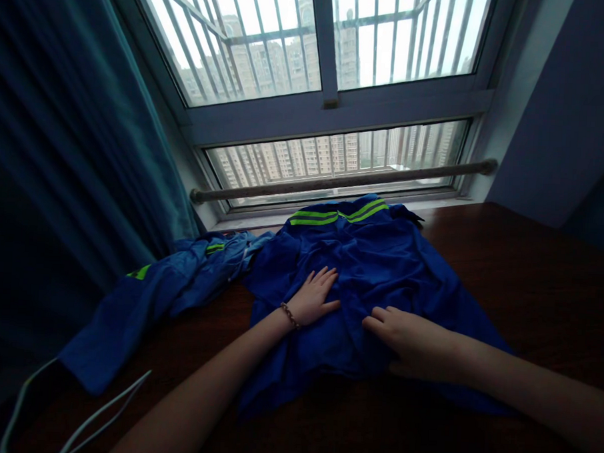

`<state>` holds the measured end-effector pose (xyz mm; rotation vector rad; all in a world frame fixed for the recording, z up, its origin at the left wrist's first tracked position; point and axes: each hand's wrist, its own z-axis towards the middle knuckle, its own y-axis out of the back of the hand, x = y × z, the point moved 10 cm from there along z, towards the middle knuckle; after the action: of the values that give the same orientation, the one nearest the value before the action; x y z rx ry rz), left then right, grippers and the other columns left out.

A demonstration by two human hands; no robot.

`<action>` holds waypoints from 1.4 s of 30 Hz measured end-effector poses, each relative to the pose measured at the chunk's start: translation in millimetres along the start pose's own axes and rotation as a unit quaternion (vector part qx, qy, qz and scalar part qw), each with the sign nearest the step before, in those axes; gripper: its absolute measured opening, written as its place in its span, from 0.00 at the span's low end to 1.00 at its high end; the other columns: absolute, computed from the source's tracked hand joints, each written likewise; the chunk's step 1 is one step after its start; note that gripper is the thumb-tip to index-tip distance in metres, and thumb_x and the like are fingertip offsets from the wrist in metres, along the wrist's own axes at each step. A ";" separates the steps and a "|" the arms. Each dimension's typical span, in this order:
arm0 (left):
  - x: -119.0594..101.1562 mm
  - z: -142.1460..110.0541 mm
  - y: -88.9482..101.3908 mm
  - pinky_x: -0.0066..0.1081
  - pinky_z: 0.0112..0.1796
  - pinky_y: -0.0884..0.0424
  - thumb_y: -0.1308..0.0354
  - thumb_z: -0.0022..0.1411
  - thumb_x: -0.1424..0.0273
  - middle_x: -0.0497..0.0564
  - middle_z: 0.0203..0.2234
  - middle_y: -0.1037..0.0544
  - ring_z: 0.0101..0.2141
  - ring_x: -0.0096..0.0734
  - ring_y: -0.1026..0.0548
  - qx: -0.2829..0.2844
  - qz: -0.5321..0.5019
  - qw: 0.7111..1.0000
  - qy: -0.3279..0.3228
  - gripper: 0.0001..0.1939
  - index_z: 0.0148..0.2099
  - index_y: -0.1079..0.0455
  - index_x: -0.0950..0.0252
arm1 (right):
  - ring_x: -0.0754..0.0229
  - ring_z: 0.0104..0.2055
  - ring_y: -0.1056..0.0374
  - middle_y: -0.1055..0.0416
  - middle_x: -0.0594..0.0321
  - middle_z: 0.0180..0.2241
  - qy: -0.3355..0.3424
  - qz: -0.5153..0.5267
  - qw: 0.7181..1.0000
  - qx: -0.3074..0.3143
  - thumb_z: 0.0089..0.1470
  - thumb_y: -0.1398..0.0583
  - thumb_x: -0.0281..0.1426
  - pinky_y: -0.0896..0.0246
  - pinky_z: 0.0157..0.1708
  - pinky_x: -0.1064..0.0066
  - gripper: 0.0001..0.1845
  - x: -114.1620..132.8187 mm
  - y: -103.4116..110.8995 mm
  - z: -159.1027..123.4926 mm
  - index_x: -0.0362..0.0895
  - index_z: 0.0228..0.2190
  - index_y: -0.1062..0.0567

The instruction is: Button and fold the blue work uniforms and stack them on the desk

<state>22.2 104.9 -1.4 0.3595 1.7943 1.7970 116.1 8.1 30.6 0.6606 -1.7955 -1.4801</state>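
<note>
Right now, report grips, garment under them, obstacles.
Left grip spread flat on garment. Right grip curled over it. Garment laid out, wrinkled. Clothes bunched at left.

The one view looks from the person's head, above and behind the left fingers [324, 279] and right fingers [379, 318], facing forward and down. It is near enough that the fingers sit just below mid-frame, the left forearm [215, 376] cut by the bottom edge and the right forearm [535, 387] by the right edge. It covers the shirt [385, 267] under the fingers and the tabletop [525, 269] around them, then reaches the window [330, 87] beyond, cropping its top. Left of the fingers it takes in a curtain [81, 110]. The camera leans slightly, so the window slants upward to the right.
</note>
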 end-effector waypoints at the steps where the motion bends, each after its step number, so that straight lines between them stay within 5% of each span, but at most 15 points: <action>1: -2.9 -2.8 4.2 0.45 0.55 0.57 0.51 0.56 0.59 0.61 0.58 0.50 0.58 0.43 0.55 -0.015 0.004 1.000 0.015 0.32 0.59 0.51 0.69 | 0.55 0.36 0.36 0.36 0.54 0.38 -0.006 0.023 1.000 -0.016 0.38 0.41 0.27 0.41 0.34 0.67 0.21 -4.0 2.6 1.2 0.39 0.39 0.33; 5: -29.7 -21.1 24.4 0.45 0.51 0.49 0.47 0.53 0.69 0.70 0.52 0.41 0.54 0.51 0.45 -0.073 0.043 0.994 0.070 0.25 0.51 0.41 0.77 | 0.61 0.32 0.35 0.31 0.62 0.31 -0.019 0.172 0.983 -0.054 0.41 0.43 0.24 0.43 0.31 0.73 0.11 -28.1 9.2 7.2 0.42 0.31 0.29; 8: -65.0 -32.9 19.9 0.39 0.42 0.38 0.51 0.54 0.76 0.62 0.36 0.28 0.40 0.44 0.31 -0.013 0.042 0.998 0.037 0.08 0.36 0.32 0.71 | 0.63 0.31 0.35 0.30 0.65 0.28 -0.041 0.292 0.955 -0.020 0.40 0.40 0.30 0.43 0.29 0.75 0.10 -47.4 4.9 10.8 0.42 0.30 0.26; 13: -100.1 -40.6 13.5 0.27 0.30 0.36 0.52 0.58 0.71 0.52 0.27 0.28 0.29 0.30 0.31 0.036 -0.071 0.996 -0.030 0.09 0.30 0.33 0.67 | 0.68 0.25 0.39 0.32 0.68 0.24 -0.057 0.462 0.883 0.066 0.40 0.38 0.37 0.47 0.24 0.78 0.15 -50.9 -2.7 7.8 0.40 0.29 0.26; 17: -93.8 -33.3 7.7 0.22 0.26 0.39 0.56 0.61 0.64 0.47 0.23 0.29 0.25 0.25 0.33 0.031 -0.285 0.958 -0.026 0.15 0.33 0.32 0.68 | 0.73 0.17 0.51 0.42 0.73 0.15 -0.100 0.513 0.852 0.021 0.43 0.40 0.41 0.58 0.17 0.79 0.17 -63.3 -3.7 6.7 0.39 0.19 0.31; 20: -95.3 -31.3 3.2 0.23 0.29 0.37 0.54 0.60 0.64 0.49 0.28 0.27 0.29 0.27 0.31 0.051 -0.360 0.930 -0.045 0.15 0.39 0.31 0.68 | 0.73 0.16 0.49 0.40 0.71 0.16 -0.156 0.571 0.805 -0.022 0.44 0.41 0.42 0.56 0.16 0.79 0.18 -78.7 -10.8 6.3 0.39 0.20 0.32; 27: -132.0 -46.8 8.4 0.30 0.42 0.37 0.46 0.56 0.69 0.54 0.40 0.29 0.41 0.35 0.32 0.052 -0.217 0.957 -0.187 0.17 0.49 0.36 0.63 | 0.68 0.21 0.36 0.31 0.66 0.20 -0.185 0.701 0.682 -0.100 0.37 0.35 0.35 0.41 0.24 0.76 0.13 -86.2 -3.0 5.4 0.39 0.21 0.30; 34: -119.8 -45.3 -10.0 0.22 0.28 0.37 0.38 0.47 0.71 0.47 0.30 0.28 0.29 0.26 0.30 0.111 -0.222 0.964 -0.100 0.20 0.43 0.39 0.63 | 0.64 0.27 0.31 0.27 0.60 0.25 -0.178 0.753 0.614 -0.153 0.41 0.36 0.31 0.35 0.31 0.73 0.09 -81.7 10.1 0.1 0.38 0.25 0.27; 42: -109.9 -50.4 -7.2 0.21 0.22 0.42 0.36 0.41 0.72 0.44 0.25 0.29 0.24 0.24 0.32 0.173 -0.187 0.967 -0.031 0.18 0.36 0.38 0.63 | 0.69 0.26 0.32 0.28 0.64 0.25 -0.157 0.785 0.573 -0.174 0.41 0.36 0.28 0.37 0.29 0.79 0.06 -67.9 25.7 -6.8 0.39 0.24 0.28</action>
<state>83.5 1.1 10.4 0.1892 1.9784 1.2048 164.8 61.0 42.8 -1.2830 -1.2920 -0.4926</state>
